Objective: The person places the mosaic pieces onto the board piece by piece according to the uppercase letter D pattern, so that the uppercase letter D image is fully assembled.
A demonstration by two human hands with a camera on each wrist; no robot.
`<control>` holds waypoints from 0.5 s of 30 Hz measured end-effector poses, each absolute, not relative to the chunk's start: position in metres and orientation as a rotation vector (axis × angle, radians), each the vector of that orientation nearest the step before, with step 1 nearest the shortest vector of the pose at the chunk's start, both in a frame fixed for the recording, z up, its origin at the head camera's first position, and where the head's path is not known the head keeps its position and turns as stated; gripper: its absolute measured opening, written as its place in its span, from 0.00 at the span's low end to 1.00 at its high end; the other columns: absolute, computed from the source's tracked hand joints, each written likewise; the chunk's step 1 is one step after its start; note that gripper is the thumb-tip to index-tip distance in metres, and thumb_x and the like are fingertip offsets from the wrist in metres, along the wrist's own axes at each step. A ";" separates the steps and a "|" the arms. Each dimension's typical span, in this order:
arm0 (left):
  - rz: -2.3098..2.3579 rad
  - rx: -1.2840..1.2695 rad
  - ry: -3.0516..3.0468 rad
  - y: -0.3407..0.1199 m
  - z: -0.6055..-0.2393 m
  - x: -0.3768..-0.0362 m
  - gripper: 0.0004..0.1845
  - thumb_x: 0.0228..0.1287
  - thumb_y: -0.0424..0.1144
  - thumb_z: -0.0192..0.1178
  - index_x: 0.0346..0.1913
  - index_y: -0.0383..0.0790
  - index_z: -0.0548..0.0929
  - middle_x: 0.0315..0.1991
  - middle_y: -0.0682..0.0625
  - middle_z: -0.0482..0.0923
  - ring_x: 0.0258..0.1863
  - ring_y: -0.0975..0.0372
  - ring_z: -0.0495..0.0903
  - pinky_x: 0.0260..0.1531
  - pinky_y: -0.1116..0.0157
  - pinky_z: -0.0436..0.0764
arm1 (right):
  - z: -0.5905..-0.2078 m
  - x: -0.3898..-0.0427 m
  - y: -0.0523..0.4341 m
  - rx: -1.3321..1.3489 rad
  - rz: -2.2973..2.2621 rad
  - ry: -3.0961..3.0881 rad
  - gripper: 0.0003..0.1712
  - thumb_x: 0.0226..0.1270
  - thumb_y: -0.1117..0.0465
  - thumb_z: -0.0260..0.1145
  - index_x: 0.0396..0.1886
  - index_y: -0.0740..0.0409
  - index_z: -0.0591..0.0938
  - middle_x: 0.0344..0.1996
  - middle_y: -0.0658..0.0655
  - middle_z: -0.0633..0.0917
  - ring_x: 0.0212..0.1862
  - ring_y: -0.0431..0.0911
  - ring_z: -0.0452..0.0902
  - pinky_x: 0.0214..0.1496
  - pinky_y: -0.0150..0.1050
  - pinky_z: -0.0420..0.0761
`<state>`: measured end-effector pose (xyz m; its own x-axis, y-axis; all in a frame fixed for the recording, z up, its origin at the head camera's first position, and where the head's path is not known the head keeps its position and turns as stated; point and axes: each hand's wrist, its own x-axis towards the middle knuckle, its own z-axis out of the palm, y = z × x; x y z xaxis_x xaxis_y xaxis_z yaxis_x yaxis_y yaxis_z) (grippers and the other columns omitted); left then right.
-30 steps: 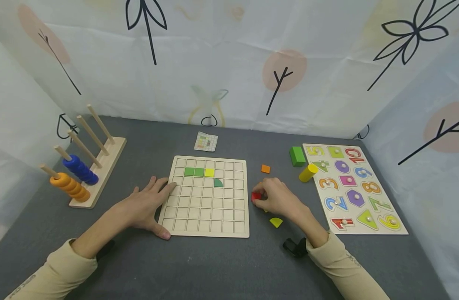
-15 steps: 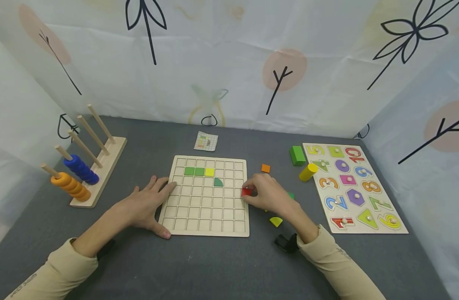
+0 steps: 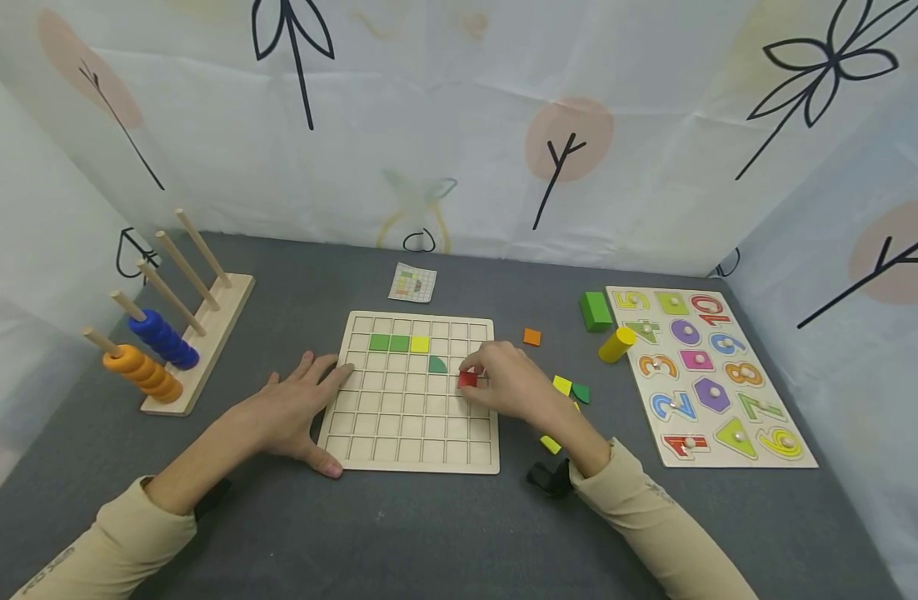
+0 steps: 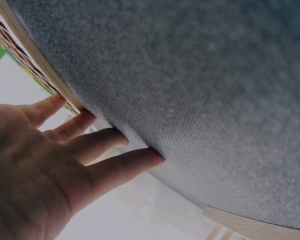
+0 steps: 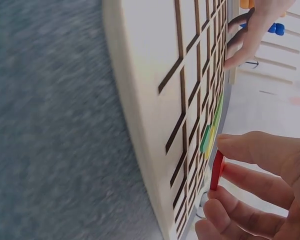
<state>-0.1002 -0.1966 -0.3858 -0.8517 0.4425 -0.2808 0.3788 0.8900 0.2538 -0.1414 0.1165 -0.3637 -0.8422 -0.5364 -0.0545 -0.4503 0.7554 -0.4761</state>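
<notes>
The right hand [image 3: 507, 385] pinches a red tile [image 3: 468, 379] just above the board [image 3: 369, 454], right of the green quarter-round [image 3: 436, 364]. It should lower the tile flat, square to one cell. The left hand [image 3: 294, 408], fingers spread, steadies the board's left edge.

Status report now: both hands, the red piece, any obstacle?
Left hand flat, steadying grid board. Right hand pinches red tile over board's right side. Dark green quarter piece lies just beside; the cell underneath is hidden.
</notes>
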 end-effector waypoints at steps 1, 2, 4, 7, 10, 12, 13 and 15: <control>0.271 0.612 2.724 -0.196 -0.386 -0.100 0.77 0.25 0.78 0.76 0.78 0.36 0.58 0.77 0.29 0.57 0.75 0.24 0.52 0.56 0.20 0.64 | -0.364 -0.142 0.115 -0.776 -0.684 2.758 0.10 0.61 0.65 0.73 0.42 0.60 0.91 0.36 0.57 0.89 0.35 0.45 0.81 0.30 0.30 0.74; 0.272 0.614 2.725 -0.197 -0.386 -0.100 0.77 0.25 0.78 0.76 0.78 0.36 0.59 0.77 0.29 0.57 0.75 0.23 0.52 0.55 0.20 0.64 | -0.363 -0.142 0.113 -0.765 -0.690 2.753 0.10 0.61 0.65 0.73 0.43 0.60 0.91 0.37 0.57 0.90 0.37 0.46 0.82 0.31 0.30 0.75; 0.271 0.610 2.722 -0.196 -0.386 -0.100 0.77 0.25 0.78 0.76 0.78 0.36 0.58 0.77 0.29 0.57 0.75 0.24 0.52 0.56 0.20 0.64 | -0.363 -0.143 0.109 -0.769 -0.697 2.744 0.11 0.61 0.65 0.73 0.44 0.60 0.91 0.38 0.57 0.90 0.38 0.45 0.83 0.32 0.30 0.75; 0.268 0.606 2.718 -0.196 -0.385 -0.100 0.77 0.25 0.78 0.76 0.78 0.36 0.58 0.77 0.29 0.57 0.75 0.24 0.52 0.56 0.20 0.64 | -0.363 -0.144 0.104 -0.788 -0.700 2.726 0.12 0.61 0.66 0.72 0.44 0.60 0.91 0.38 0.57 0.90 0.37 0.45 0.82 0.32 0.30 0.74; 0.266 0.599 2.714 -0.196 -0.384 -0.100 0.77 0.25 0.78 0.76 0.78 0.36 0.58 0.77 0.29 0.56 0.76 0.24 0.51 0.56 0.20 0.64 | -0.362 -0.145 0.100 -0.806 -0.692 2.717 0.12 0.61 0.65 0.73 0.45 0.60 0.91 0.38 0.57 0.89 0.37 0.45 0.80 0.32 0.32 0.74; 0.266 0.602 2.715 -0.196 -0.385 -0.100 0.77 0.25 0.78 0.76 0.78 0.36 0.58 0.77 0.29 0.56 0.76 0.24 0.51 0.56 0.20 0.63 | -0.362 -0.145 0.097 -0.825 -0.678 2.723 0.11 0.62 0.64 0.74 0.44 0.60 0.91 0.39 0.56 0.89 0.39 0.45 0.81 0.35 0.33 0.77; 0.267 0.604 2.715 -0.196 -0.385 -0.100 0.77 0.25 0.78 0.76 0.78 0.36 0.58 0.77 0.29 0.56 0.76 0.24 0.51 0.56 0.20 0.63 | -0.362 -0.145 0.096 -0.834 -0.673 2.727 0.11 0.62 0.63 0.74 0.44 0.59 0.91 0.39 0.56 0.90 0.40 0.45 0.82 0.37 0.34 0.79; 0.269 0.609 2.714 -0.196 -0.385 -0.101 0.77 0.26 0.78 0.76 0.78 0.36 0.58 0.77 0.29 0.56 0.76 0.24 0.51 0.56 0.20 0.64 | -0.362 -0.145 0.093 -0.861 -0.667 2.738 0.10 0.61 0.63 0.75 0.42 0.59 0.91 0.38 0.55 0.90 0.41 0.45 0.83 0.39 0.35 0.80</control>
